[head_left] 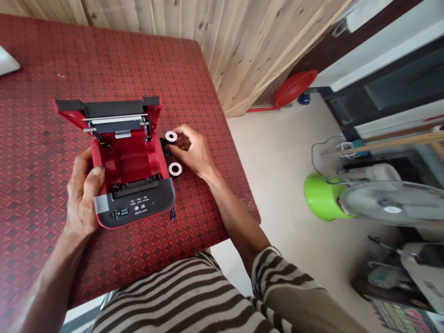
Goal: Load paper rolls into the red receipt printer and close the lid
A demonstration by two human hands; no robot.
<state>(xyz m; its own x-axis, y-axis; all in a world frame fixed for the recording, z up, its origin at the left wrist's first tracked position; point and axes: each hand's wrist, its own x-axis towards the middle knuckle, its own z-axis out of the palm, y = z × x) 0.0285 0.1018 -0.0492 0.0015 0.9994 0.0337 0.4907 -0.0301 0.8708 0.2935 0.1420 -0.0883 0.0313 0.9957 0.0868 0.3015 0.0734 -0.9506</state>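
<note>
A red and black label printer point(130, 159) sits on the table with its lid raised and its red inner bay bare. My left hand point(83, 192) grips the printer's left wall, thumb on the rim and fingers around the outside. At the printer's right side, my right hand point(190, 150) is closed on a black ribbon roll point(171, 137) with a pale core. A second pale-cored ribbon roll point(175, 169) is just below it, close to the printer's right wall. A short dark strip point(172, 212) shows by the front right corner. The fingertips of my right hand are partly hidden.
The red patterned table point(34, 129) ends on the right above a pale floor point(267, 152). Wooden panelling point(180, 18) runs along the far side. A white object point(7, 62) lies at the far left. To the right are a green bucket point(324, 196) and a fan point(391, 203).
</note>
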